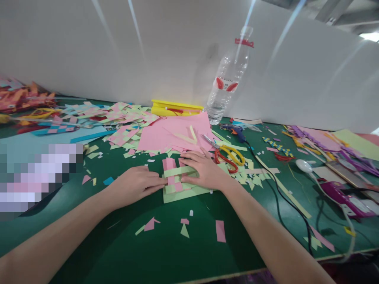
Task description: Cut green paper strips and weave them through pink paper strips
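Note:
Pink and pale green paper strips [178,185], woven across each other, lie flat on the green table between my hands. My left hand [136,183] touches their left edge with its fingers together, pointing right; whether it pinches a strip is too small to tell. Spread over the right part of the weave, my right hand [204,170] rests with its fingers apart and covers some strips. Just beyond it are scissors [227,154] with yellow and red handles, beside a pink sheet [177,132].
A plastic bottle [227,85] leans at the grey partition. Left of centre lies a pile of woven paper [127,116]. A blue glue gun [238,132] and its black cord lie to the right, near a purple device [343,199]. Scraps surround my hands.

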The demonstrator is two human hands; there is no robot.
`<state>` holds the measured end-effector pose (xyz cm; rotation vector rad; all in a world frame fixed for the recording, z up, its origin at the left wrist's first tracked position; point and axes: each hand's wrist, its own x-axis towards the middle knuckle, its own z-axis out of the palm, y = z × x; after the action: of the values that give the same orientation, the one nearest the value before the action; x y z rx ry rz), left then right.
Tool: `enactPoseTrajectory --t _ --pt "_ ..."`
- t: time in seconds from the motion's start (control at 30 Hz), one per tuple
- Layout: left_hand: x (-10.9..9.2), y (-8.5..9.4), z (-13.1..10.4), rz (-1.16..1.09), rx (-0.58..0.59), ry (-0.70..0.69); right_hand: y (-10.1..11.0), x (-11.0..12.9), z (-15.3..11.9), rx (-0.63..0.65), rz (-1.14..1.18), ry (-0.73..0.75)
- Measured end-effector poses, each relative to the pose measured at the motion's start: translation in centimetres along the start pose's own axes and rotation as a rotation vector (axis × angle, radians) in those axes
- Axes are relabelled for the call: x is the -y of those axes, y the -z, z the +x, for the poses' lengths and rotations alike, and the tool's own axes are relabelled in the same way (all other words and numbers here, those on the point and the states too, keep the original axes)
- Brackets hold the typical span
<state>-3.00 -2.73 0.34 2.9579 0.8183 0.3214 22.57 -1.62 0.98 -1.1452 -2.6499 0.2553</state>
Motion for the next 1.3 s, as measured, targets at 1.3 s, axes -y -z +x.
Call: enactPoseTrajectory --t 1.3 --pt "0.3 0.3 0.0 -0.100 -0.086 0.115 1.7 0.2 -0.4 0.084 0.187 -0.004"
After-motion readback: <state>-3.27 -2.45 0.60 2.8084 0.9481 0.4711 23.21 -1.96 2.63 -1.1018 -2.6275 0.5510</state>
